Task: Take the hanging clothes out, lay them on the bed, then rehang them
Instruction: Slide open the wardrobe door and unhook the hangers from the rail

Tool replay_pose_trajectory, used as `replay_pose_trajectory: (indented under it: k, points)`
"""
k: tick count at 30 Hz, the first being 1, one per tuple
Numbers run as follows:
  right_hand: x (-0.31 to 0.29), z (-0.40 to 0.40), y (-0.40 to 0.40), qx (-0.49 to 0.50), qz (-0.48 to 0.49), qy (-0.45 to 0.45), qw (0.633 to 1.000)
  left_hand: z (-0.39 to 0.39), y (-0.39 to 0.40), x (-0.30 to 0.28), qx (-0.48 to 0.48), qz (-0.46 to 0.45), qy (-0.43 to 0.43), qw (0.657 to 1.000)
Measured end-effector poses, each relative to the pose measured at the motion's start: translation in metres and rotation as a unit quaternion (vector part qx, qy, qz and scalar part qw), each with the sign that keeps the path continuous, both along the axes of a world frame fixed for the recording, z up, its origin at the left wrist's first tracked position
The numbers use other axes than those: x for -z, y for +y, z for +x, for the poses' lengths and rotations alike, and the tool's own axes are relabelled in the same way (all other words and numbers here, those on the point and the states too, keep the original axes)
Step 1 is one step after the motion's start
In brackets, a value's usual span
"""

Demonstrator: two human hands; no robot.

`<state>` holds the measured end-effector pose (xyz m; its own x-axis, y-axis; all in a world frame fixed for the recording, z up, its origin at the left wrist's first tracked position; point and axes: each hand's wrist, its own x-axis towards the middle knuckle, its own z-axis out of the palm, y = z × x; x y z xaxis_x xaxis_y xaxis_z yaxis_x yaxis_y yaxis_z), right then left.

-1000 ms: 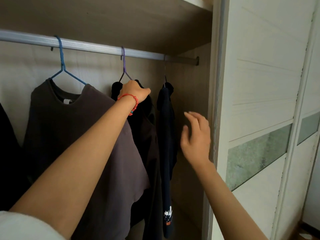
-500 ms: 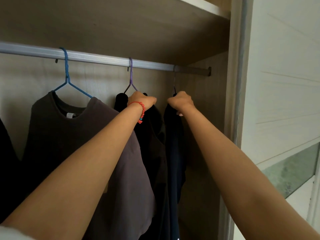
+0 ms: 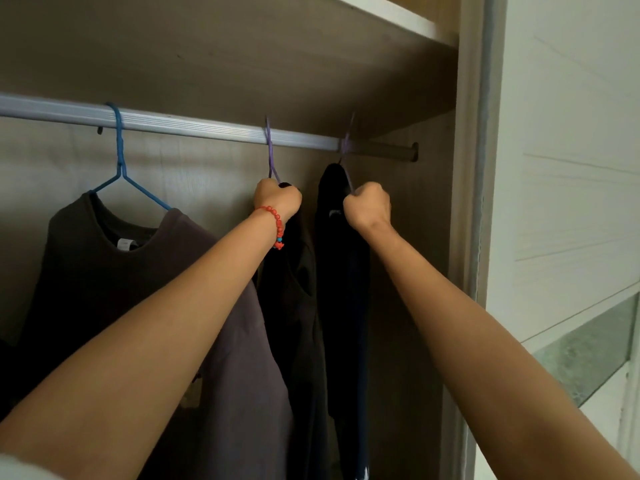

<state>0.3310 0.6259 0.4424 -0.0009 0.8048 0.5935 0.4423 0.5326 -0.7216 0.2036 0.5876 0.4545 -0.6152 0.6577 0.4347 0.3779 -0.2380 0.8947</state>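
A silver rail (image 3: 207,126) runs across the open wardrobe. My left hand (image 3: 277,200), with a red bead bracelet, is closed around the neck of a purple hanger (image 3: 269,150) that carries a black garment (image 3: 294,306). My right hand (image 3: 369,206) grips a second purple hanger (image 3: 347,147) at the rail's right end, which carries a dark navy garment (image 3: 343,306). Both hooks sit on the rail. Further left a grey-brown T-shirt (image 3: 104,265) hangs on a blue hanger (image 3: 120,150).
A shelf board (image 3: 242,57) lies close above the rail. The wardrobe's side wall (image 3: 422,237) and white frame post (image 3: 474,202) stand just right of my right hand. A white sliding door (image 3: 571,168) with a green glass strip fills the right. Another dark garment (image 3: 7,368) shows at the far left edge.
My right hand rose from open beside the navy garment and closed on its hanger. My left hand stayed on the middle hanger. The view moved closer to the rail.
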Motion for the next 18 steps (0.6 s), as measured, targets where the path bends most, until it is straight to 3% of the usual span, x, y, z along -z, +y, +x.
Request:
replay_pose_trajectory:
  k: [6, 12, 18]
  points:
    - [0.018, 0.01, -0.013, 0.007, 0.032, 0.0, 0.999, 0.001, -0.002, 0.01, 0.049, 0.066, -0.011, 0.997]
    - [0.034, 0.019, -0.032, 0.001, -0.017, 0.035, 0.999, -0.009, -0.012, -0.002, 0.084, 0.089, -0.02, 0.992]
    - [0.049, 0.024, -0.062, 0.021, -0.033, 0.065, 0.997, -0.014, -0.02, 0.006, 0.119, 0.097, 0.037, 0.987]
